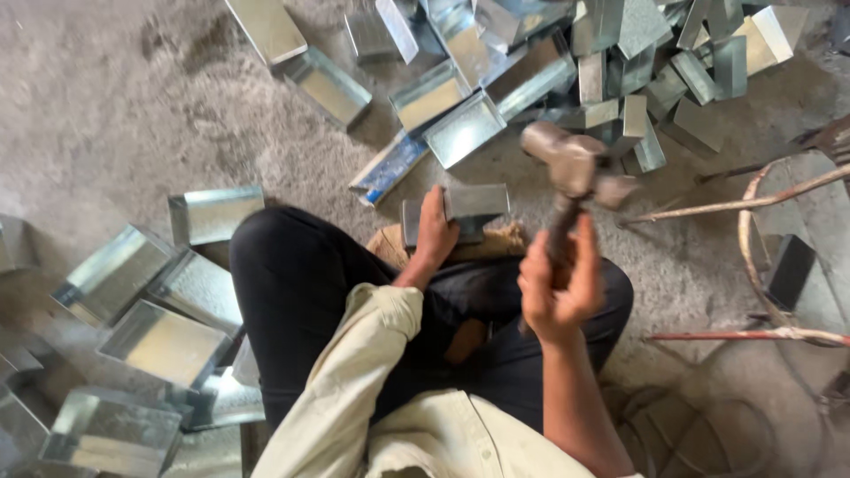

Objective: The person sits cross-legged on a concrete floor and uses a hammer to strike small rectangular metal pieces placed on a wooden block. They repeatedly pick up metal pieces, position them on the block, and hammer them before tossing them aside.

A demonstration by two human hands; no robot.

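My right hand point(558, 288) grips the handle of a hammer point(574, 168), raised with its blurred metal head above the work. My left hand point(435, 232) presses down on a folded sheet-metal box piece point(474, 205) that lies on a wooden block point(500, 241) just beyond my knees. I sit cross-legged in dark trousers and a beige shirt.
A heap of shiny sheet-metal trays point(496, 71) lies on the concrete floor ahead. More trays point(150, 327) are stacked at my left. A rusty bent rod frame point(761, 257) and a dark flat block point(790, 270) stand at the right.
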